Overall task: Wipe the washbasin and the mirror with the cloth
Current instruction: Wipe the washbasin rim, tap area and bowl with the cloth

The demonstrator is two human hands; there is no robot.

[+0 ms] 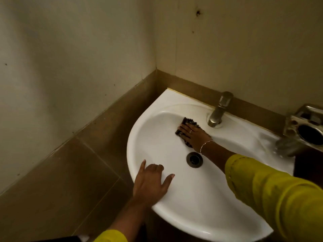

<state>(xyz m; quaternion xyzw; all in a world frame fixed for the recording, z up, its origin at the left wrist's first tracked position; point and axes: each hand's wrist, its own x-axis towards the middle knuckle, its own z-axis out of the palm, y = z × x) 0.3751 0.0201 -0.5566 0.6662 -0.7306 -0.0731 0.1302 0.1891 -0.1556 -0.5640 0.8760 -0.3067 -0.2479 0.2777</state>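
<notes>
Two hands in view, both on the white washbasin, which is fixed in a corner between two pale walls.

Right hand: reaches in from the right, palm down, fingers straight and close together, pressing flat on the cloth. No curl round it. A ring on one finger, a thin bracelet at the wrist, a yellow sleeve up the forearm.

Cloth: dark, patterned, folded or bunched. It lies on the far inner slope of the bowl, just left of the tap and beyond the drain. Most of it is under the hand; its far and left edges show.

Left hand: rests on the near left rim, fingers spread, thumb pointing into the bowl, forefinger along the rim. The middle fingers look bent. It holds nothing.

Tap: metal, upright at the far edge, spout over the bowl. Drain: dark ring at the bowl's bottom, between the two hands.

Right edge: a metal holder with a round dark opening, above the basin's right end. Brown tiles cover the lower wall on the left.
</notes>
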